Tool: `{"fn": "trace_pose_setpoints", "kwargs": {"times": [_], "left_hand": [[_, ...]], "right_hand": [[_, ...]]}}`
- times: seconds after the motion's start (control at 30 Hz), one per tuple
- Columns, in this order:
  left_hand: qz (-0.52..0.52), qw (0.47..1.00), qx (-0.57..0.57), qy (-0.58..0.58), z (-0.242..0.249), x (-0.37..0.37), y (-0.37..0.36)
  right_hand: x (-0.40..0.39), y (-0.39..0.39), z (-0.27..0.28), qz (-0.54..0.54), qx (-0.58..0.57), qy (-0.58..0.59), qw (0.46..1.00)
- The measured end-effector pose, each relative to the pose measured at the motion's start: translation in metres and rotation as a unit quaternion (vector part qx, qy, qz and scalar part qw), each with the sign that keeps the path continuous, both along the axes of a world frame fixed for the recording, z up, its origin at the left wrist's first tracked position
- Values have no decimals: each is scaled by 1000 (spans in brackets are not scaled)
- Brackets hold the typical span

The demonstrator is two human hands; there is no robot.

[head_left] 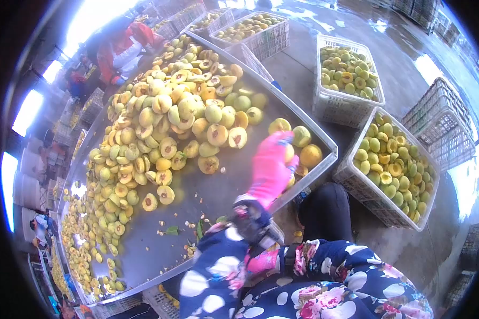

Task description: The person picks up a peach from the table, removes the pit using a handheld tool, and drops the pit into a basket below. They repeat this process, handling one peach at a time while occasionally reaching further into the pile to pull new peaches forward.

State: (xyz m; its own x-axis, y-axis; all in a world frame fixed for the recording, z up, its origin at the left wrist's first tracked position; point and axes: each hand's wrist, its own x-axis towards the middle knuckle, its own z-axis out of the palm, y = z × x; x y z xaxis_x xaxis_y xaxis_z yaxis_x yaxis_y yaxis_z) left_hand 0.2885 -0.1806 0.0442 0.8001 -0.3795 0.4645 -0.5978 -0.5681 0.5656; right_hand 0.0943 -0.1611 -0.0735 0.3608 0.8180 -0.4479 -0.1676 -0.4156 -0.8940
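Observation:
My left hand [271,166], in a pink glove and somewhat blurred, reaches over the near right corner of the metal table [191,194]. Its fingers curl round a yellow fruit [289,153]. Right beside it lie a green fruit [302,136], a yellow-orange fruit [311,156] and a yellow-green one [279,126]. My right hand [263,262], also pink-gloved, is low by my body, partly covered by my left wrist; its fingers are hidden. A large heap of halved fruits [165,106], many showing brown pits, covers the table's far and left parts.
Crates of fruit stand right of the table, one near [351,181] and one farther [340,109]. A stacked crate [442,125] is at far right, another fruit crate [274,42] beyond the table. A person in orange [109,58] is across the table. Leaves and scraps lie near the front edge.

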Motion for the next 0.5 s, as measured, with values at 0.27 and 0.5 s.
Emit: {"fn": "trace_pose_setpoints", "kwargs": {"times": [0.27,0.5], "left_hand": [[87,981,-145,91,15,35,49],[384,912,126,65,-3,91,125]], "right_hand": [[14,-8,35,32,-2,-19,999],[0,4,15,67,23,-129,989]]}}
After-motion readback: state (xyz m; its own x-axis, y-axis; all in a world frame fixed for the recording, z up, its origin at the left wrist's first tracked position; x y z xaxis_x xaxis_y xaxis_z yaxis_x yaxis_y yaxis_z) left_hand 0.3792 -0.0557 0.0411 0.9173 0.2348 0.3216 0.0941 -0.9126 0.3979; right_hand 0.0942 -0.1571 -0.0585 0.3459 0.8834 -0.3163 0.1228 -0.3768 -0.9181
